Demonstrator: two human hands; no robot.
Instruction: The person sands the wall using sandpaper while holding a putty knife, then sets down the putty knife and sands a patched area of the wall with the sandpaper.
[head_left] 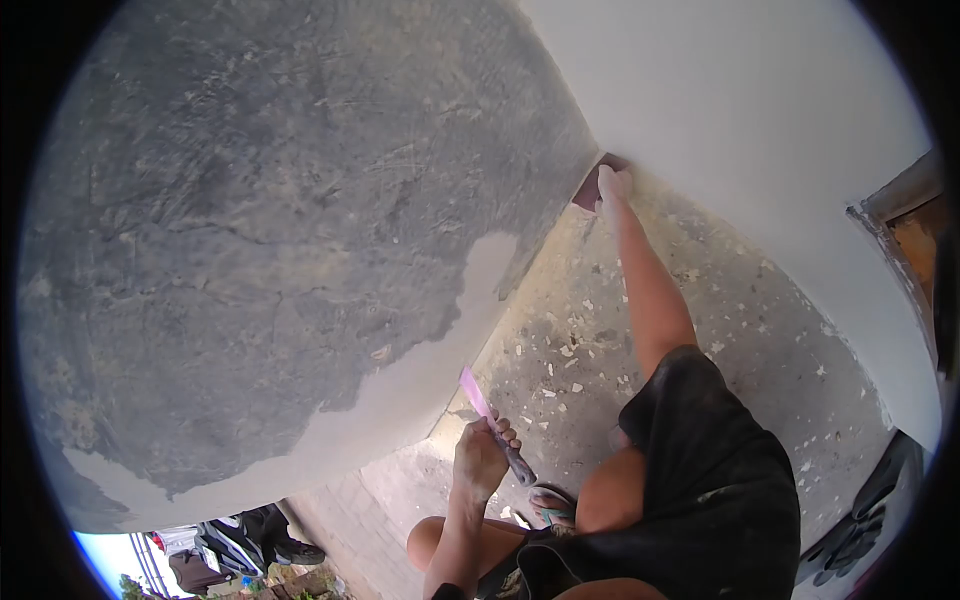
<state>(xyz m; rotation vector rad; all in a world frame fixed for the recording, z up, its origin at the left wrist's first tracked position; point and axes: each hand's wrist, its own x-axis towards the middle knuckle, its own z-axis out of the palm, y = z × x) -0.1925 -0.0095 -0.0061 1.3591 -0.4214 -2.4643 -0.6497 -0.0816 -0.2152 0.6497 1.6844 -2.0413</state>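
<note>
Left hand [480,460] wrapped round the handle of a putty knife [475,391], blade tip near the foot of the grey wall [250,250]. Right hand [614,187] reaches to the far corner, fingers over a dark red sandpaper sheet [588,194]; pinched or pressed flat, cannot tell. Sheet sits where grey wall meets white wall [740,90], by the flake-strewn floor [770,360]. Step looks like corner rubbing; next move seems to call for even pressure.
</note>
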